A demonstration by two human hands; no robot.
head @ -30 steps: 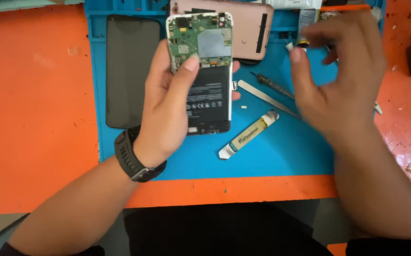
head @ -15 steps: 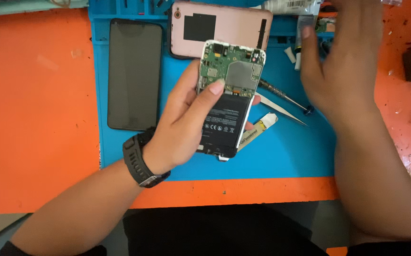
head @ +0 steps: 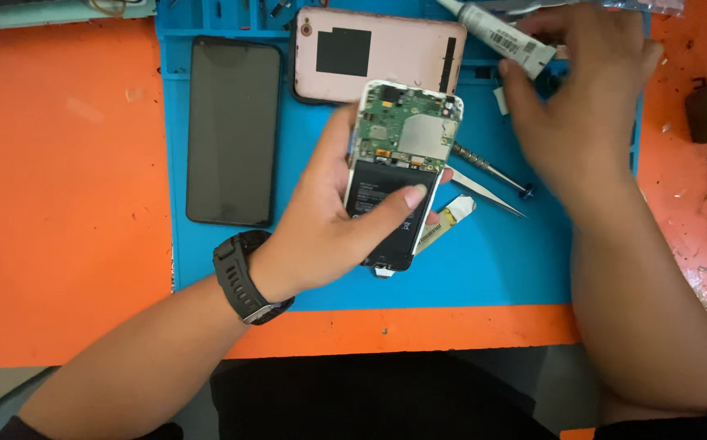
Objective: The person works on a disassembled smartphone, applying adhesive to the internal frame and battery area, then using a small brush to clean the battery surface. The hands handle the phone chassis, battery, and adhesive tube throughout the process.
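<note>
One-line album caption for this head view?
Left hand holds an opened phone over a blue mat; right hand grasps a small tube.

Your left hand hiding the opened phone's left edge, glue tube cut off at top, its print blurred, your right palm unseen.

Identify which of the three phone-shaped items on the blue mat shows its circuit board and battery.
The opened phone held in the left hand. The black phone lies screen-up; the pink back cover is only a shell.
</note>
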